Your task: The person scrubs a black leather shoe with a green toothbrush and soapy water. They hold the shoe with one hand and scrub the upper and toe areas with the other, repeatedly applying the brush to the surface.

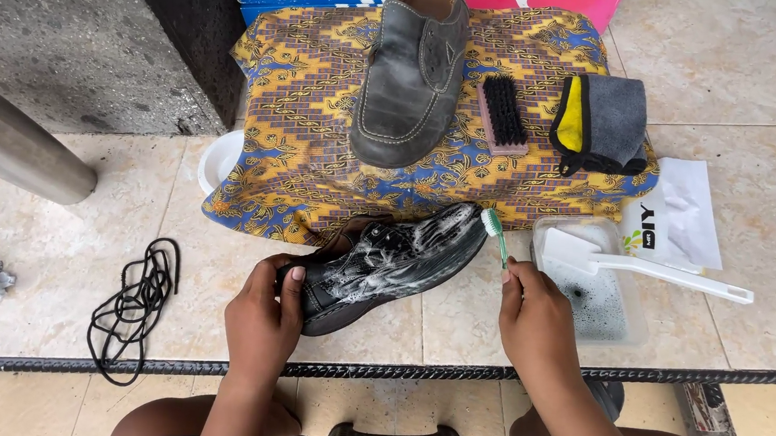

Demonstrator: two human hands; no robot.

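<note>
A: Where is the soapy black shoe now?

B: It lies tilted on the tiled floor, just in front of the patterned cloth. The left hand is closed around its heel end. The right hand is closed on the handle of a green toothbrush, and the bristles are touching the toe of the shoe.

A: What could go wrong from here, in your opinion?

B: I think the foam is the main risk. The leather looks wet and slippery, so the shoe may turn or slide out of the left hand when the brush pushes against the toe.

A: And the things around?

B: The clear tray with dirty water and a white scoop stands just beside the right hand. A wide movement of the wrist could knock it and spill water on the floor.

A: Is the dry shoe safe?

B: Not completely. It rests on the cloth, close behind the wet one, near the pink brush and the folded grey and yellow cloth. Splashes from hard brushing could reach them. The black laces are well apart, at the left.
</note>
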